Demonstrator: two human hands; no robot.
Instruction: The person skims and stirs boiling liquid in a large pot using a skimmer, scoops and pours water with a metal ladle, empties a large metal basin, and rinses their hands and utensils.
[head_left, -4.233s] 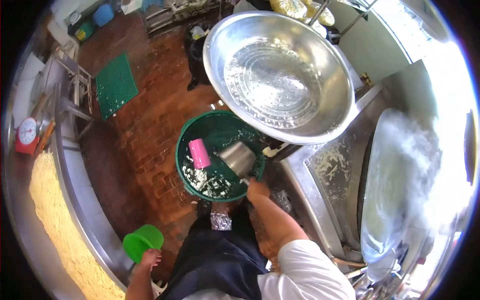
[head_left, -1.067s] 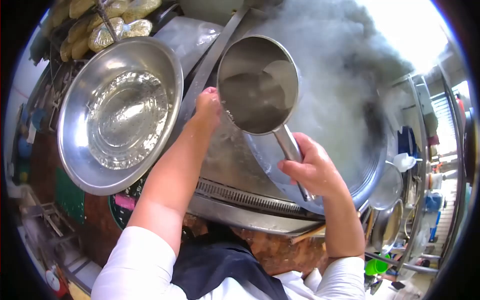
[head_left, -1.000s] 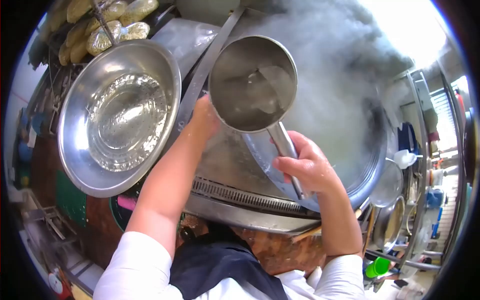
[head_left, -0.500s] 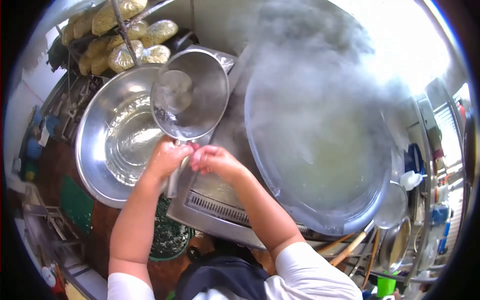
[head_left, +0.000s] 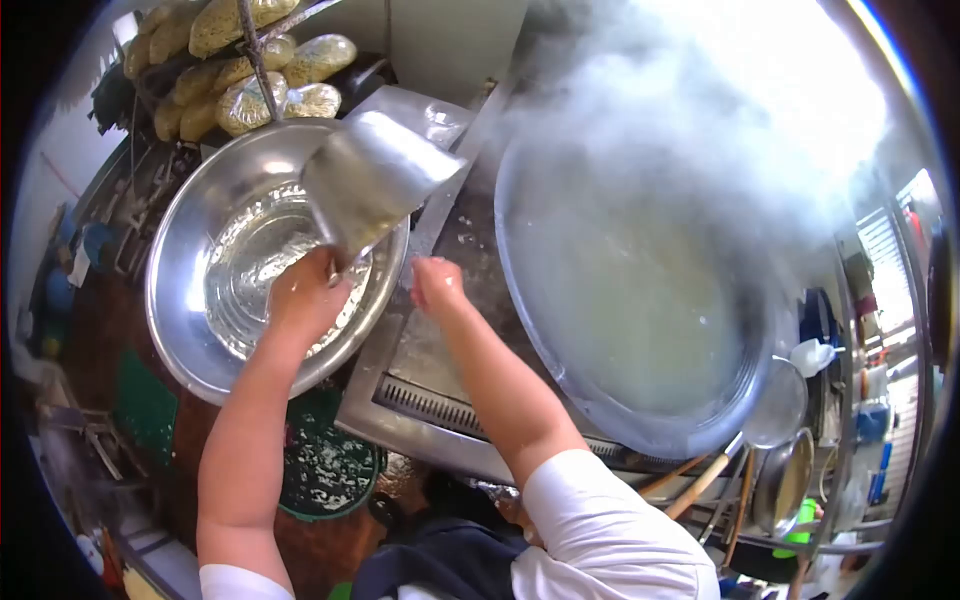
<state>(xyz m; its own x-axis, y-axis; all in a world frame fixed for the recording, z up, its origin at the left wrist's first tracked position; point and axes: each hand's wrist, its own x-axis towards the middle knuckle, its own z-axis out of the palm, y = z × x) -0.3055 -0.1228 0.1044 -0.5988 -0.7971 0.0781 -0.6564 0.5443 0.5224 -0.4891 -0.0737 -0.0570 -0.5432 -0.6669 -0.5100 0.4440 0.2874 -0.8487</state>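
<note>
One left grip (head_left: 307, 297) clasps dipper (head_left: 375, 180) over basin rim (head_left: 392, 283); right grip (head_left: 438, 284), curled closed, outside.

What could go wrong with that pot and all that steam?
A few things, maybe:

1. The left hand grips the tipped pot alone, so it might slip and bang into the metal bowl.

2. If water is in the tipped pot, some could splash over the bowl's rim.

3. Steam rises from the big pan, so the right hand could get burned if it strays over there.
</note>
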